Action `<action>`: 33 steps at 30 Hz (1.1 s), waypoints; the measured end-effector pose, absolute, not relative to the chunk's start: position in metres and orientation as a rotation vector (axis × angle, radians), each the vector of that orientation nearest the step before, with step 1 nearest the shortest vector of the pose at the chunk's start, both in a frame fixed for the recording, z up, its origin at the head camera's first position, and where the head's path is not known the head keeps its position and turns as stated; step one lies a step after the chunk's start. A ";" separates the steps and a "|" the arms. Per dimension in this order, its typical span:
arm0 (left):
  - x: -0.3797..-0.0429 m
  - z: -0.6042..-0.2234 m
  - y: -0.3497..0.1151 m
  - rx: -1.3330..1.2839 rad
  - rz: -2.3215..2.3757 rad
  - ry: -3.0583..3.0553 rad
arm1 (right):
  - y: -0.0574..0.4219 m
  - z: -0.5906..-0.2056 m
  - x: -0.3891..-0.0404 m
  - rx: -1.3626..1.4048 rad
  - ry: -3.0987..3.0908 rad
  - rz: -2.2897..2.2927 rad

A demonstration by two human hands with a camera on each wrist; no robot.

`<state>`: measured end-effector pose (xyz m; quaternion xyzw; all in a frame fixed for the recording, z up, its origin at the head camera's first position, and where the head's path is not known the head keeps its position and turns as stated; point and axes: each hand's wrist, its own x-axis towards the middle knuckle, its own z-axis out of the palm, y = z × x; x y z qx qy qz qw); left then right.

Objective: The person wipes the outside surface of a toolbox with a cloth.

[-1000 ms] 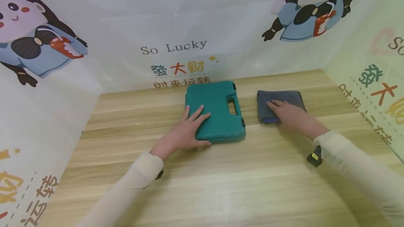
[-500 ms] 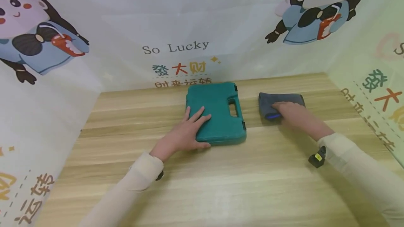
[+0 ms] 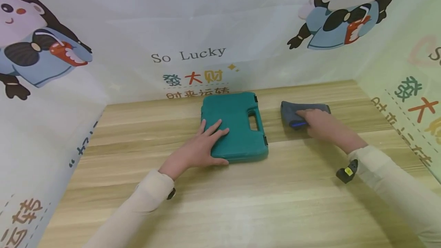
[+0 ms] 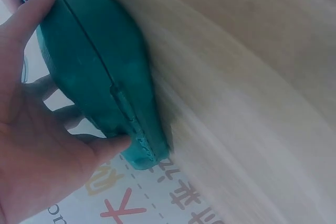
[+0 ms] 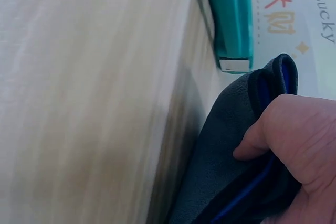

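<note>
In the head view a green plastic carrying case (image 3: 237,125) lies flat on the table, its cut-out handle facing right. My left hand (image 3: 198,149) rests on its near left corner, fingers spread over the lid and thumb along the near side. The left wrist view has the thumb and a fingertip touching the case's side walls (image 4: 97,59). To the right is a folded dark grey cloth (image 3: 290,115) with a blue inner side. My right hand (image 3: 322,125) grips its near edge. In the right wrist view the thumb (image 5: 251,145) presses into the cloth's folded layers (image 5: 220,135); the other fingers are mostly hidden.
The wood-grain table (image 3: 220,202) is walled by a printed white backdrop (image 3: 193,26) at the back and sides. The case's far edge lies close to the back wall. A small black device (image 3: 347,171) is strapped at the right wrist.
The right hand has closed on the cloth's near edge, which has lifted and bunched, with more blue showing. The left hand and the case have stayed in place; the head view has shifted slightly.
</note>
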<state>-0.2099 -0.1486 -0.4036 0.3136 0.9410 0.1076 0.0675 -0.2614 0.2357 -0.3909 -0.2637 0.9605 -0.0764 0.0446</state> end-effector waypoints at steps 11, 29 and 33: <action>-0.212 -0.400 -0.146 0.941 0.304 2.813 | 0.229 -0.372 -0.273 -0.833 3.026 -0.434; -0.213 -0.399 -0.143 0.922 0.261 2.803 | 0.177 -0.339 -0.305 -0.892 3.026 -0.444; -0.213 -0.397 -0.142 0.914 0.263 2.795 | 0.159 -0.335 -0.314 -0.916 3.011 -0.467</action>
